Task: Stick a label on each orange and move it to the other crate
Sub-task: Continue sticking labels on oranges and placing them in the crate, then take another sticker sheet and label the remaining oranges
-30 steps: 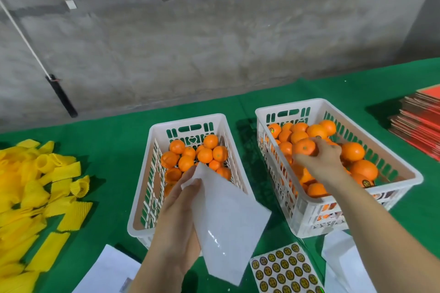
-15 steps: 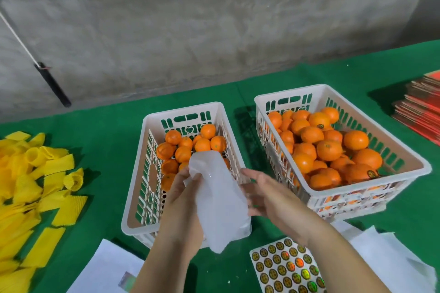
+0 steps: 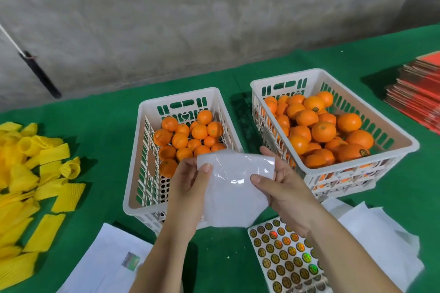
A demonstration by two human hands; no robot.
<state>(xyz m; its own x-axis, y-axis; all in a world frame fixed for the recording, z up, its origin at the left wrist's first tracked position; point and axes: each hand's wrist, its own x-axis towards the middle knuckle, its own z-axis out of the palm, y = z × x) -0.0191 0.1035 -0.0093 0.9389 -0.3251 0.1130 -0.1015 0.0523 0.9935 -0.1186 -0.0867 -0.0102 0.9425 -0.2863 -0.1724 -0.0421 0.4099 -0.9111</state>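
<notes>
Two white slotted crates stand on the green table. The left crate (image 3: 142,126) holds small oranges (image 3: 188,138) at its far end. The right crate (image 3: 404,140) is piled with oranges (image 3: 323,131), some bearing round labels. In front of the crates I hold a white glossy sheet (image 3: 233,188) with both hands. My left hand (image 3: 188,188) pinches its left edge and my right hand (image 3: 283,185) pinches its right edge. A label sheet (image 3: 283,259) with round gold stickers lies under my right forearm.
Yellow foam net sleeves (image 3: 31,185) are heaped at the left. White paper sheets (image 3: 104,266) lie at the near edge, more white sheets (image 3: 385,240) at the right. A stack of red cardboard (image 3: 419,93) sits far right. A grey wall stands behind the table.
My right hand left the oranges in the right crate, came back to the middle and took hold of the white sheet's right edge. The sheet now hangs between both hands.
</notes>
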